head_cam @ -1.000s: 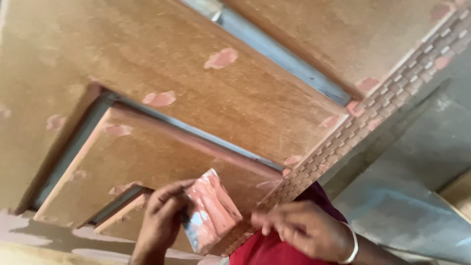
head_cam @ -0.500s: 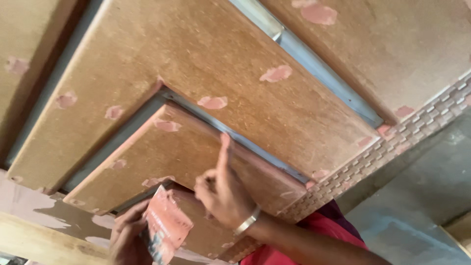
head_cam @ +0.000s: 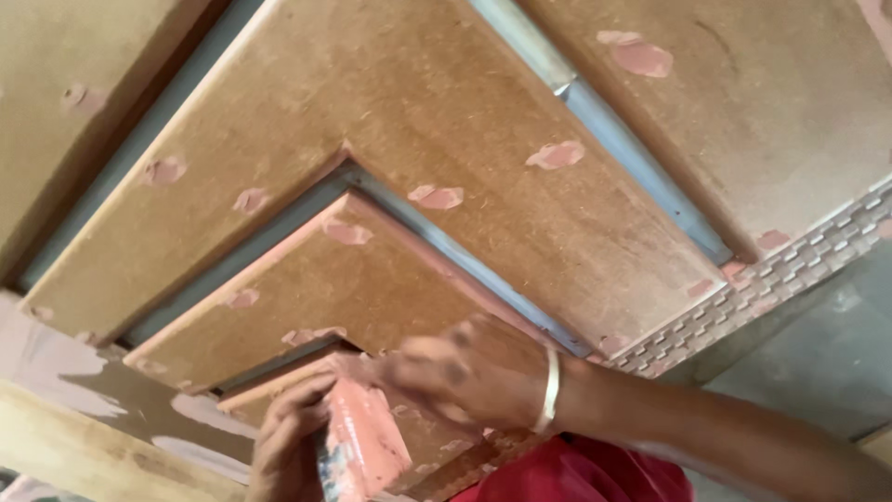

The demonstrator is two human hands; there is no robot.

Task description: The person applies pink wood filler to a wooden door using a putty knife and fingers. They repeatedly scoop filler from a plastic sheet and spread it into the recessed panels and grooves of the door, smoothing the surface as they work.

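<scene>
1. Left hand point(head_cam: 293, 437), at the near edge, is closed around a flat block smeared with pinkish-red filler paste point(head_cam: 362, 446), holding it tilted just below the wooden door panel point(head_cam: 446, 139).
2. Right hand point(head_cam: 455, 372) reaches across from the right with a pale bangle point(head_cam: 552, 389) at the wrist. It is blurred, fingers stretched toward the raised inner panel point(head_cam: 362, 288); whether it pinches anything or simply presses on the wood, I cannot tell.
3. Done, judging by the surface: a good many pink patches point(head_cam: 555, 154) already dot the panel, far and near, left and right, along the stepped frames and near the patterned border strip point(head_cam: 771, 279) on the right.
4. Left, as it looks to me: the patches sit raw and uneven, none appear smoothed flush, and the near corner under the hands seems to be where filler is going on now.
5. A red garment point(head_cam: 576, 474) shows below the right forearm.
</scene>
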